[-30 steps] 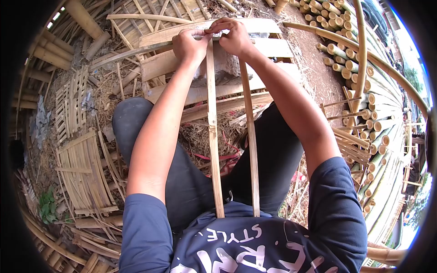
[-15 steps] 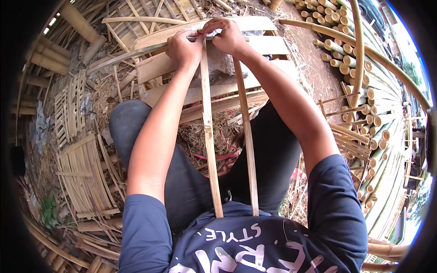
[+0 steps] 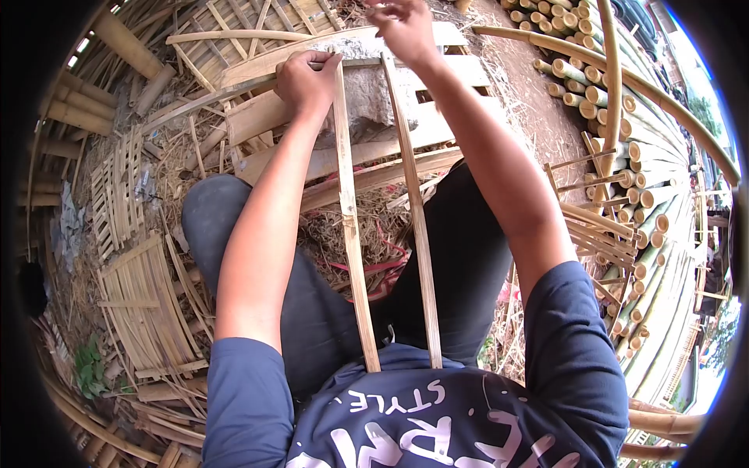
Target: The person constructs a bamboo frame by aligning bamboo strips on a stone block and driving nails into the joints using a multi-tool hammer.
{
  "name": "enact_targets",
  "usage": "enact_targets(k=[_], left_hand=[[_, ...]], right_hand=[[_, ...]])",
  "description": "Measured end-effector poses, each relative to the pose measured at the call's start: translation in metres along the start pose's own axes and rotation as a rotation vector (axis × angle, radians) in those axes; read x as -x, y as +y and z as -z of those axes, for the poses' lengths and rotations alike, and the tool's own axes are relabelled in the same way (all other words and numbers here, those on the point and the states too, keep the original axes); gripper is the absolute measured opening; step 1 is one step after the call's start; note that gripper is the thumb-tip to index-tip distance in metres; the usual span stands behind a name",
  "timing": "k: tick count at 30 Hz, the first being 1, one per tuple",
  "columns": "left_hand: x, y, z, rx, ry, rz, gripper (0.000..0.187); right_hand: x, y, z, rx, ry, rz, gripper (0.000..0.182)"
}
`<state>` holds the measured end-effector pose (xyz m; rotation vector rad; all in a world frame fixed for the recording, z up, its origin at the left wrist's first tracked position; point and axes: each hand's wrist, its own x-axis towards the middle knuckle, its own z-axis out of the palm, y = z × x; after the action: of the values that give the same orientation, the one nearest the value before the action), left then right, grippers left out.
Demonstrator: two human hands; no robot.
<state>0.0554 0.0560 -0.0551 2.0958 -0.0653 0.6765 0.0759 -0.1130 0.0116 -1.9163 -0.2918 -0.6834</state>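
Two long bamboo strips run from my lap away from me, a left strip (image 3: 349, 222) and a right strip (image 3: 416, 195). Their far ends meet a crosswise bamboo strip (image 3: 195, 102) above a grey stone block (image 3: 360, 105). At the far end of the left strip, my left hand (image 3: 304, 84) is closed, thumb and fingers pinching the joint with the crosswise strip. My right hand (image 3: 407, 33) is raised beyond the right strip's end, apart from it, near the top edge. Its fingers are smeared by motion, and whether they hold anything cannot be made out.
Light wooden planks (image 3: 304, 165) lie under and around the stone. Woven bamboo panels (image 3: 148, 304) rest on the left among straw and scraps. A stack of cut bamboo poles (image 3: 624, 175) fills the right side, with a long curved pole (image 3: 538, 40) in front.
My right hand has left the joint beside my left hand and moved up and to the right. My left hand stays at the joint. The stone block shows more now.
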Motion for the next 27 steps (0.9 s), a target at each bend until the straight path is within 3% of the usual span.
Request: enact_targets(k=[2,4,6,8,13,18,19,23,27], left_hand=[[-0.001,-0.006,-0.002,-0.014,0.02,-0.04,0.022],[0.0,-0.007,-0.001,-0.008,0.015,-0.034,0.022],[-0.001,-0.005,-0.001,0.004,0.01,-0.031,0.021],[-0.001,-0.007,-0.001,0.018,0.004,-0.031,0.021],[-0.002,-0.013,-0.006,0.025,0.02,-0.029,0.016],[0.001,-0.001,0.002,0.125,-0.035,0.066,0.015],[0.0,0.003,0.005,0.052,-0.055,0.027,0.026],[-0.001,-0.002,0.002,0.089,-0.067,0.037,0.028],[-0.001,-0.004,0.001,0.089,-0.051,0.01,0.027]], right_hand=[[-0.016,-0.03,0.036,-0.301,0.133,-0.071,0.034],[-0.026,-0.032,0.079,-0.033,0.273,0.023,0.042],[-0.034,-0.006,0.124,-0.494,0.309,-0.212,0.052],[-0.027,0.044,0.168,-0.612,0.411,-0.28,0.022],[0.073,0.099,0.202,-0.21,0.602,-0.633,0.031],[0.21,0.186,0.235,-0.044,0.949,-0.717,0.03],[0.232,0.2,0.237,0.098,0.974,-0.691,0.03],[0.245,0.168,0.224,0.39,0.904,-0.587,0.033],[0.202,0.107,0.198,0.496,0.604,-0.336,0.032]])
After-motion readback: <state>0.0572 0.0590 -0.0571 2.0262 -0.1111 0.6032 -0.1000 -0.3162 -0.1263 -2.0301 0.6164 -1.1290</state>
